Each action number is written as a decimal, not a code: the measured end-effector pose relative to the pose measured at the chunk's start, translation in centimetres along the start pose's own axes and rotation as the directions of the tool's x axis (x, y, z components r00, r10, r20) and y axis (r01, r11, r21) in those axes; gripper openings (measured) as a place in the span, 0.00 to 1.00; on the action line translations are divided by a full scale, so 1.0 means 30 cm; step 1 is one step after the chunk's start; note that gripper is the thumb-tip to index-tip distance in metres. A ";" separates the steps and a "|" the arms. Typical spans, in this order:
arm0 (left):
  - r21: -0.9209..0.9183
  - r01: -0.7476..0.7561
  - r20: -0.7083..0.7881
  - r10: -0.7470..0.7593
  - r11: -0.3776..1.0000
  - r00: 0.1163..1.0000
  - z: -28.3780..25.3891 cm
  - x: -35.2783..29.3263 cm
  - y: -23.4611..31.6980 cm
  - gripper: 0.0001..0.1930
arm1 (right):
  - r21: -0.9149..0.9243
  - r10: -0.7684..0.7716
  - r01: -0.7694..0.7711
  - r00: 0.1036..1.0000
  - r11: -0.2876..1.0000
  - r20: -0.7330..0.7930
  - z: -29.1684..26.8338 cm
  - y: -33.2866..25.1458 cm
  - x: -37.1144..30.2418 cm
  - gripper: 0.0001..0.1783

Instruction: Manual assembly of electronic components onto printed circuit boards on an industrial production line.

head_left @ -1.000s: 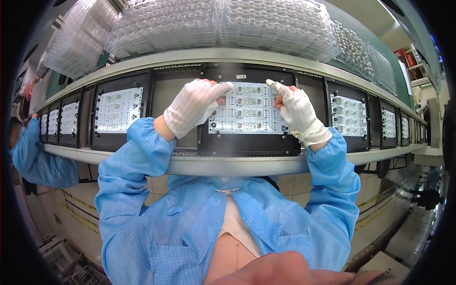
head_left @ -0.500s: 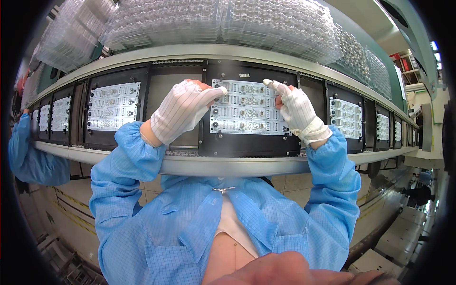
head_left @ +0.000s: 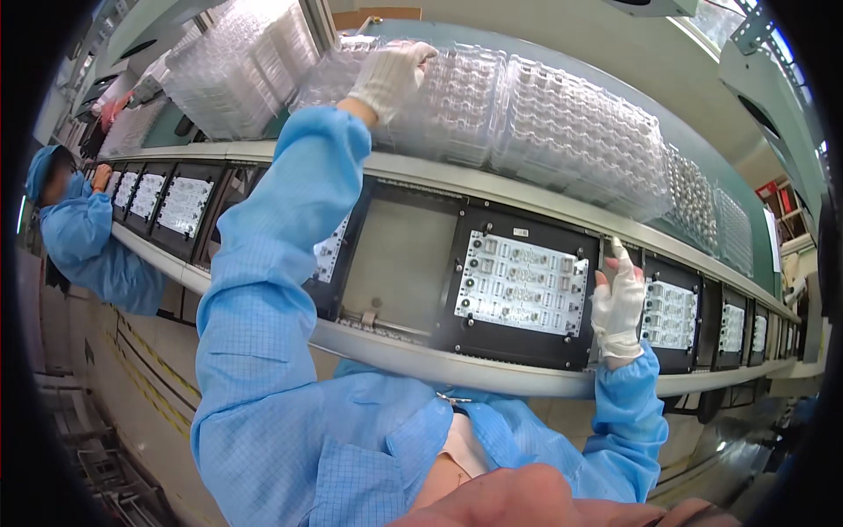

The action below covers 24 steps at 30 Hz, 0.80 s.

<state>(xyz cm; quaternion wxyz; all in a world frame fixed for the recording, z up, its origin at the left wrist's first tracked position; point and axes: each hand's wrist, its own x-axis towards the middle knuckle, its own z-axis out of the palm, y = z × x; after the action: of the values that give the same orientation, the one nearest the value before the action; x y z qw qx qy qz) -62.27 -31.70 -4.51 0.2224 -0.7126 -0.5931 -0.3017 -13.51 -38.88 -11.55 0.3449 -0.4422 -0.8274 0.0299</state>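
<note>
My left hand (head_left: 389, 81), in a white glove with bare fingertips, is stretched far forward over the clear plastic trays (head_left: 470, 97) behind the conveyor. Its fingers are bent together at the tips; whatever they hold, if anything, is too small to make out. My right hand (head_left: 618, 307), gloved alike, is beside the right edge of a black fixture plate (head_left: 492, 338), index finger pointing up and thumb apart, with nothing in it. Several white circuit board strips (head_left: 520, 285) lie in rows on that plate, with small parts mounted on them.
More black plates with boards (head_left: 670, 314) sit along the conveyor (head_left: 544, 376) on both sides. Tall stacks of clear trays (head_left: 241, 66) stand at the back left, others (head_left: 580, 132) at the back right. A person in blue (head_left: 83, 237) works at the far left.
My left hand has gone from the board plate up and forward to the trays. My right hand has drawn off the boards to the plate's right edge. The view has shifted and tilted.
</note>
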 end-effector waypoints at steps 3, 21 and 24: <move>-0.014 -0.030 0.046 0.031 0.999 0.998 0.084 0.075 -0.085 0.16 | -0.072 0.166 -0.160 0.982 0.984 0.086 0.024 0.035 -0.035 0.33; -0.217 0.006 0.149 0.027 0.976 0.988 -0.033 0.146 -0.028 0.20 | -0.313 -0.115 0.074 0.987 0.947 -0.114 0.000 0.233 0.662 0.23; -0.341 0.018 0.137 0.031 0.940 0.990 -0.168 0.062 0.166 0.23 | -0.409 0.050 -0.056 0.998 0.911 -0.024 0.006 0.356 0.779 0.22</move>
<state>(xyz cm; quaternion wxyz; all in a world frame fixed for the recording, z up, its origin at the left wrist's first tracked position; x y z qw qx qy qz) -58.03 -34.77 0.61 0.0544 -0.7618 -0.5435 -0.3483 -14.68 -14.76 -2.77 0.2490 -0.5270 -0.8009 -0.1373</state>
